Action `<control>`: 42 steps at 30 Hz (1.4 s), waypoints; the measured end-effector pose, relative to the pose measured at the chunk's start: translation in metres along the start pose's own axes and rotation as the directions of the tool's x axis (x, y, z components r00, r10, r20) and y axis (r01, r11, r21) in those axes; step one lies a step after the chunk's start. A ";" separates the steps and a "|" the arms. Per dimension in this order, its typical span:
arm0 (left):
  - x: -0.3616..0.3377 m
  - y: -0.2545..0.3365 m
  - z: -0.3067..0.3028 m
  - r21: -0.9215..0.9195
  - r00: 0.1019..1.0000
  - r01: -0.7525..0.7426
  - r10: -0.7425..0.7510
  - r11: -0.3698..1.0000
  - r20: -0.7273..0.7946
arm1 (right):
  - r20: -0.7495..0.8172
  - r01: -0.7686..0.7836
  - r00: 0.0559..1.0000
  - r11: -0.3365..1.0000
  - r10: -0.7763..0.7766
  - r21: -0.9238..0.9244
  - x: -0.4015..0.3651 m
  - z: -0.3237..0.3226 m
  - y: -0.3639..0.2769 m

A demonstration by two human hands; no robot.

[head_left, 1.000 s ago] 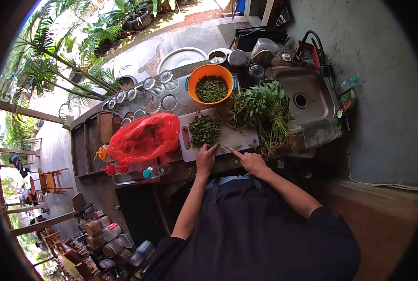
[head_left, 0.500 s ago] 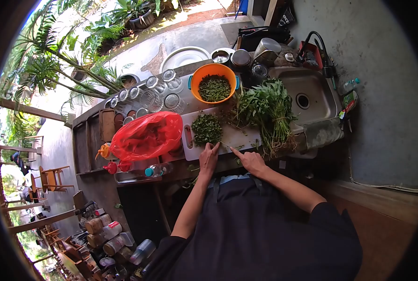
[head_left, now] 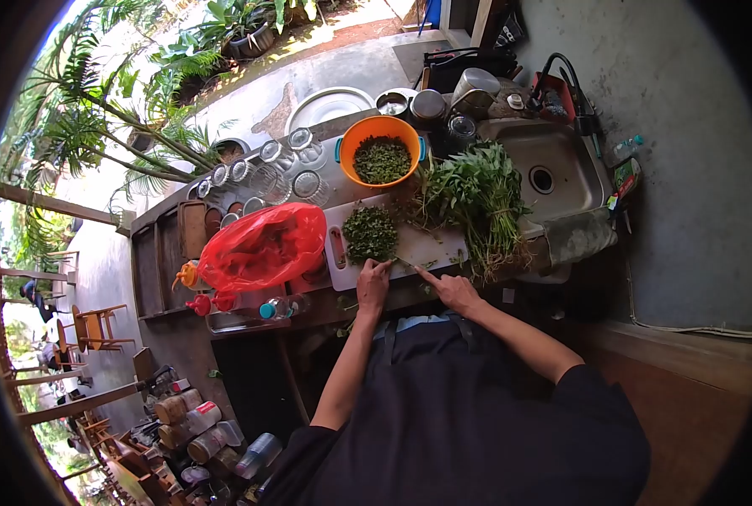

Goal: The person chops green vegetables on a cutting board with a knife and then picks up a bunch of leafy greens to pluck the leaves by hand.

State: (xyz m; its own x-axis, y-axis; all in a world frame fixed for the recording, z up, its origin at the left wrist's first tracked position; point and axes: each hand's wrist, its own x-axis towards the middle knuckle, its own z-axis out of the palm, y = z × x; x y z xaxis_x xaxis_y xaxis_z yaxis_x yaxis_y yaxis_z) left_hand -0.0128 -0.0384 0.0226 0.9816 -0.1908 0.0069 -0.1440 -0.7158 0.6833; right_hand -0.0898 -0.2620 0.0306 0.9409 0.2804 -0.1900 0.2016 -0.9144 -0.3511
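Note:
A white cutting board (head_left: 435, 246) carries a heap of chopped greens (head_left: 370, 234). At the board's near edge, below the heap, my left hand (head_left: 373, 285) has its fingers pressed together; what they hold is too small to make out. My right hand (head_left: 454, 292) is wrapped round a knife (head_left: 407, 265), index finger along it, the blade pointing left toward my left hand. Right of the board lies a bundle of leafy stems (head_left: 481, 198) with roots. Behind the board, an orange colander (head_left: 380, 128) holds more chopped greens.
A red plastic bag (head_left: 262, 247) sits left of the board, with upturned glasses (head_left: 310, 187) behind it. A bottle with a teal cap (head_left: 283, 308) lies near the front edge. The sink (head_left: 561, 169) is at the right; metal pots (head_left: 427, 105) stand at the back.
The view has shifted slightly. My left hand's fingers have drawn in a little at the board's edge; my right hand keeps its hold on the knife.

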 end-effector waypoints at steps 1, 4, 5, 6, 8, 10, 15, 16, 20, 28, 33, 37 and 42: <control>-0.001 0.002 0.001 0.002 1.000 -0.001 0.001 1.000 -0.004 | -0.003 -0.003 1.000 1.000 0.003 -0.008 -0.001 -0.001 0.000; 0.000 0.000 0.002 0.010 1.000 -0.006 0.006 1.000 -0.003 | 0.009 -0.008 1.000 1.000 0.008 -0.004 0.000 0.000 -0.001; 0.000 -0.002 0.003 0.012 1.000 -0.013 0.013 1.000 0.009 | 0.026 -0.018 1.000 1.000 0.018 0.005 0.000 0.001 0.000; 0.000 -0.001 0.003 0.013 1.000 -0.014 0.014 1.000 0.009 | 0.026 -0.019 0.999 1.000 0.019 0.006 0.001 0.002 -0.002; 0.000 0.001 0.002 0.023 0.998 -0.056 0.055 0.998 0.010 | 0.036 -0.033 0.999 0.998 0.031 0.053 0.004 0.003 -0.005; -0.002 0.000 0.005 0.034 0.998 -0.063 0.062 0.997 0.013 | 0.039 -0.046 0.998 0.996 0.044 0.072 0.008 0.002 -0.008; -0.004 0.003 0.005 0.080 0.998 -0.056 0.056 0.995 0.005 | 0.030 -0.050 0.998 0.994 0.047 0.097 0.003 0.003 -0.008; -0.003 0.002 0.005 0.096 0.998 -0.068 0.067 0.993 0.013 | 0.058 -0.067 0.996 0.995 0.063 0.068 -0.003 0.002 -0.007; -0.002 0.000 0.005 0.075 0.996 -0.086 0.085 0.993 0.024 | 0.067 -0.080 0.995 0.997 0.079 0.016 -0.014 -0.009 -0.007; -0.001 0.002 0.004 0.113 0.996 -0.089 0.086 0.990 0.032 | 0.073 -0.078 0.995 0.994 0.072 0.074 -0.007 -0.026 -0.018; -0.002 0.000 0.005 0.112 0.996 -0.088 0.085 0.990 0.028 | 0.115 -0.074 0.991 0.996 0.069 0.044 0.001 -0.038 -0.024; -0.001 -0.004 0.008 0.116 0.995 -0.099 0.098 0.988 0.015 | 0.181 -0.100 0.980 0.993 0.087 0.065 0.008 -0.049 -0.030; -0.001 -0.003 0.006 0.110 0.996 -0.089 0.088 0.990 0.013 | 0.118 -0.077 0.991 0.994 0.068 0.072 0.012 -0.024 -0.026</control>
State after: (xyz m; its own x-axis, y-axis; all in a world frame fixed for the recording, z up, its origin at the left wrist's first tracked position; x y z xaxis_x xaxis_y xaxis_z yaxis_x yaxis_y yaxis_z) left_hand -0.0144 -0.0402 0.0161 0.9633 -0.2620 0.0579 -0.2440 -0.7656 0.5952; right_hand -0.0767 -0.2422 0.0595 0.9137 0.2503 -0.3202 0.1089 -0.9098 -0.4004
